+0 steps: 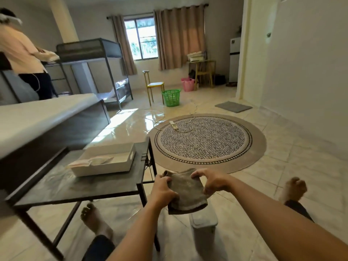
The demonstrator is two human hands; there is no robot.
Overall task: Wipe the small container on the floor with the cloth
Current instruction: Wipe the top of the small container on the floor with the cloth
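No readable labels from my feed; my left hand [163, 189] and right hand [211, 180] both pinch the folded grey-brown terry cloth [185, 193] just above the small grey lidded plastic container [204, 226], which stands upright on the tiled floor [282, 185], long axis approx vertical.

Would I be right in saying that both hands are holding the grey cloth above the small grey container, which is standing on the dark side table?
Not quite. In the head view the left hand and right hand do hold the grey cloth above the small grey container, but the container stands on the tiled floor, beside the dark side table, not on it.
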